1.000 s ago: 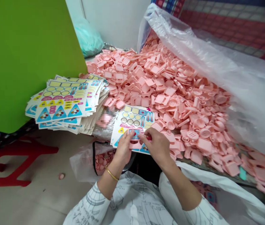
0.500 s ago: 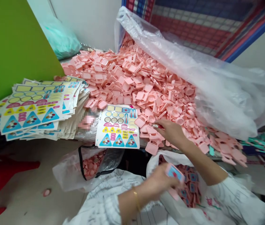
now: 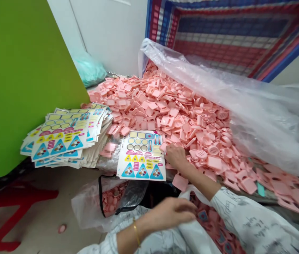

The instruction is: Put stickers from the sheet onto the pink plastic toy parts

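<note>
My right hand [image 3: 176,157] rests with its fingertips on a heap of pink plastic toy pieces [image 3: 181,109], just beside a printed sticker sheet [image 3: 141,155]. Whether its fingers grip a piece is hidden. My left hand [image 3: 170,211], wearing a gold bangle [image 3: 136,232], hangs over the rim of a white bag [image 3: 191,233]. I see nothing in that hand. Inside the bag lie pink pieces with blue stickers [image 3: 213,225]. A stack of similar sticker sheets [image 3: 59,137] lies left of the single sheet.
A transparent plastic sheet [image 3: 257,106] covers the heap's far right side. A transparent bag of round pink pieces [image 3: 112,201] sits below the sheets. A green board [image 3: 25,84] stands at left, a red stool [image 3: 12,208] on the floor, a striped mattress [image 3: 226,35] behind.
My right hand has gone down onto the heap beside the sheet. My left hand has moved to the bag's rim, and the stickered pink piece it held is no longer visible.
</note>
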Motion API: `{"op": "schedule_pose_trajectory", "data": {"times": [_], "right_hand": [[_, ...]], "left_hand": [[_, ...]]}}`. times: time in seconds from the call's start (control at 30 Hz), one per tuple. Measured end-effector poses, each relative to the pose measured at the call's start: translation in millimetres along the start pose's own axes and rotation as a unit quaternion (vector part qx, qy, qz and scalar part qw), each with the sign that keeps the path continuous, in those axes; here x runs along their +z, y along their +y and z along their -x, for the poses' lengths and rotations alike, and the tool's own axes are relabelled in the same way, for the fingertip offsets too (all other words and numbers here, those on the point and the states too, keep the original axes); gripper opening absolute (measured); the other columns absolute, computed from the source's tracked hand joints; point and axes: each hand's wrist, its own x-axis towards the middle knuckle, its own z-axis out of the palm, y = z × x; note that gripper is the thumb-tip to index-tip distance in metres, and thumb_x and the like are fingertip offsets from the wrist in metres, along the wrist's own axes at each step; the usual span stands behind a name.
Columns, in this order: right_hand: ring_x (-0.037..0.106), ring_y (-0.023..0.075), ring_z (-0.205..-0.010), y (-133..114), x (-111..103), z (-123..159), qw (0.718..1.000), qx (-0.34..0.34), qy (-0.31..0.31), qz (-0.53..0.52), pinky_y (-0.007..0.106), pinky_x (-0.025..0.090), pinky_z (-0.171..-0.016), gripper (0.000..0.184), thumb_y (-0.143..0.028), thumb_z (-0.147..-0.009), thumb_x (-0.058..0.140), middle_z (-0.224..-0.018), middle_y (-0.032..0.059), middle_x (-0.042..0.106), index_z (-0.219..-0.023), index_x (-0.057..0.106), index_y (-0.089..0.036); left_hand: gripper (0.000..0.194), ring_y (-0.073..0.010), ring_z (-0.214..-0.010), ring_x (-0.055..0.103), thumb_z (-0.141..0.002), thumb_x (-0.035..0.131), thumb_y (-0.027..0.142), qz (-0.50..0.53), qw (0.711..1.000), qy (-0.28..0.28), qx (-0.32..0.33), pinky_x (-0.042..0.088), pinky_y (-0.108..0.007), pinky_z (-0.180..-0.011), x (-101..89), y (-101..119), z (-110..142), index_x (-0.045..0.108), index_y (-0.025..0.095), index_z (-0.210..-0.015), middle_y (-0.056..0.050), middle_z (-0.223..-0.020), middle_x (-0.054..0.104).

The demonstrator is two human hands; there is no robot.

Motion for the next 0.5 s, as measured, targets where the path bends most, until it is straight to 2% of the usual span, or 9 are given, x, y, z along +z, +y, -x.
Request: {"op": "schedule_pose_trajectory", "data": {"times": [0.07, 0.1, 0.17, 0.27, 0.33, 0.37, 0.43, 0.5], "right_hand": [[0.064, 0.0273, -0.089, 6.0, -1.1, -4.3, 0.999, -0.001, 0.031, -0.008, 0.033, 0.038, -0.072, 0.026, -0.018, -0.092, 0.046, -0.102, 0.0178, 0.068, -0.104, 0.067, -0.011], [0.063, 0.0265, -0.088, 9.1, -3.2, -7.6, 0.998, 0.003, 0.053, -0.016, 0.033, 0.037, -0.072, 0.027, -0.018, -0.092, 0.044, -0.1, 0.0166, 0.069, -0.103, 0.068, -0.012], [0.062, 0.0251, -0.088, 15.0, -11.1, -15.5, 0.993, 0.024, 0.105, -0.042, 0.032, 0.036, -0.074, 0.028, -0.019, -0.093, 0.042, -0.099, 0.015, 0.069, -0.103, 0.068, -0.014], [0.059, 0.0222, -0.089, 18.2, -29.5, -24.8, 0.967, 0.085, 0.19, -0.15, 0.03, 0.036, -0.074, 0.031, -0.022, -0.094, 0.041, -0.104, 0.0119, 0.069, -0.108, 0.068, -0.017], [0.058, 0.0196, -0.084, 13.2, -40.0, -25.9, 0.933, 0.088, 0.184, -0.297, 0.028, 0.037, -0.07, 0.031, -0.029, -0.094, 0.041, -0.098, 0.0072, 0.069, -0.106, 0.068, -0.019], [0.057, 0.0182, -0.079, 8.7, -42.8, -25.0, 0.909, 0.069, 0.15, -0.383, 0.027, 0.037, -0.068, 0.032, -0.034, -0.093, 0.041, -0.092, 0.0049, 0.069, -0.103, 0.068, -0.019], [0.053, 0.0153, -0.067, -2.7, -42.6, -22.1, 0.847, 0.017, 0.038, -0.53, 0.025, 0.037, -0.061, 0.037, -0.046, -0.09, 0.045, -0.076, 0.0007, 0.064, -0.093, 0.068, -0.018], [0.047, 0.0127, -0.057, -13.1, -35.6, -21.9, 0.795, -0.005, -0.054, -0.605, 0.024, 0.034, -0.055, 0.042, -0.055, -0.085, 0.049, -0.065, -0.0023, 0.058, -0.087, 0.066, -0.017]], "left_hand": [[0.02, -0.0212, -0.092, 0.067, -0.079, 0.071, 0.032, 0.006, 0.996, 0.083, 0.041, 0.049, -0.034, -0.089, -33.2, 20.1, 3.3, 0.074, 0.021, -0.095, -0.006, -0.098, 0.074], [0.019, -0.021, -0.092, 0.067, -0.079, 0.07, 0.031, 0.017, 0.986, 0.146, 0.076, 0.049, -0.034, -0.09, -50.8, 31.0, 1.7, 0.074, 0.021, -0.095, -0.007, -0.099, 0.074], [0.018, -0.0213, -0.095, 0.066, -0.077, 0.073, 0.028, 0.033, 0.952, 0.268, 0.145, 0.048, -0.033, -0.092, -84.3, 50.8, -5.9, 0.073, 0.019, -0.093, -0.008, -0.099, 0.074], [0.028, -0.0239, -0.109, 0.063, -0.07, 0.079, 0.023, 0.039, 0.9, 0.377, 0.216, 0.043, -0.034, -0.101, -121.0, 70.9, -20.0, 0.073, 0.02, -0.097, -0.009, -0.11, 0.072], [0.043, -0.0259, -0.123, 0.056, -0.064, 0.083, 0.021, 0.02, 0.886, 0.4, 0.234, 0.04, -0.033, -0.105, -134.0, 78.4, -26.6, 0.073, 0.022, -0.106, -0.009, -0.123, 0.068], [0.05, -0.0269, -0.125, 0.055, -0.06, 0.085, 0.02, 0.007, 0.89, 0.395, 0.228, 0.04, -0.033, -0.105, -137.6, 80.5, -28.9, 0.072, 0.023, -0.108, -0.008, -0.125, 0.068], [0.05, -0.0291, -0.117, 0.061, -0.057, 0.086, 0.02, -0.011, 0.926, 0.335, 0.176, 0.047, -0.034, -0.096, -141.4, 81.0, -32.7, 0.073, 0.021, -0.105, -0.009, -0.116, 0.071], [0.033, -0.0285, -0.095, 0.069, -0.06, 0.083, 0.024, -0.004, 0.96, 0.26, 0.105, 0.052, -0.034, -0.081, -142.9, 76.2, -37.1, 0.074, 0.016, -0.09, -0.01, -0.094, 0.075]]}}
